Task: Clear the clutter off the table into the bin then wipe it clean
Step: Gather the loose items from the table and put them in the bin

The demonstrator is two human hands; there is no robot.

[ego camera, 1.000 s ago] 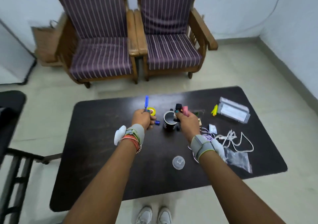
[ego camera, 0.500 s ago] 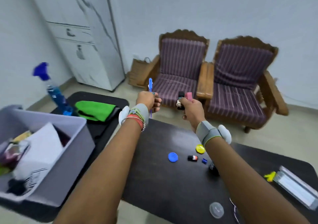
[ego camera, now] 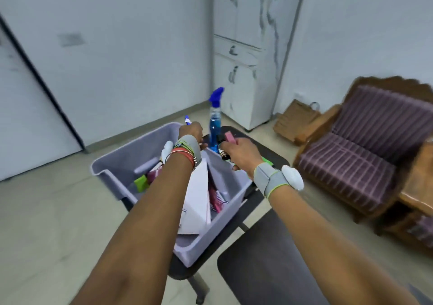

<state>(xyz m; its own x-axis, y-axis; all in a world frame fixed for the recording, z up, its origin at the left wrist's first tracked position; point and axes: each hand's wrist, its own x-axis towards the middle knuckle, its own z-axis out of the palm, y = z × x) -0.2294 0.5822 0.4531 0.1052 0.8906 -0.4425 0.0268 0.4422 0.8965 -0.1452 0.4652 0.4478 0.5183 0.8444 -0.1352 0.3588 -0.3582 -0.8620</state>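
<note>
Under the forearms: table [ego camera: 269, 269], only a bare dark corner in view, so what clutter lies on the rest cannot be told.
below the wrists: bin [ego camera: 110, 171], grey, on a side table [ego camera: 180, 269]; inside are white paper [ego camera: 196, 199], a pink comb [ego camera: 216, 199], a green bit [ego camera: 141, 182] and more.
left hand [ego camera: 191, 130]: fist closed round a blue pen [ego camera: 188, 120], over the bin's far part.
right hand [ego camera: 236, 152]: fingers curled round a pink piece [ego camera: 229, 137] and a black one [ego camera: 220, 138], plus something small I cannot make out; above the bin's far right rim.
step: by my reading, carried clutter is at the bin, ready to drop.
next move: bring the right hand further in over the opening, then loosen both grips so the small bits fall inside, not past the rim.
beyond the hands: spray bottle [ego camera: 214, 126], upright just behind the bin; a green cloth [ego camera: 267, 160] peeks out right of the right hand. Likely the wiping kit.
room: pale floor [ego camera: 58, 222], white cabinet [ego camera: 243, 82] in the corner, door [ego camera: 21, 117] far left, brown bag [ego camera: 295, 122] and striped chair [ego camera: 365, 145] far right.
</note>
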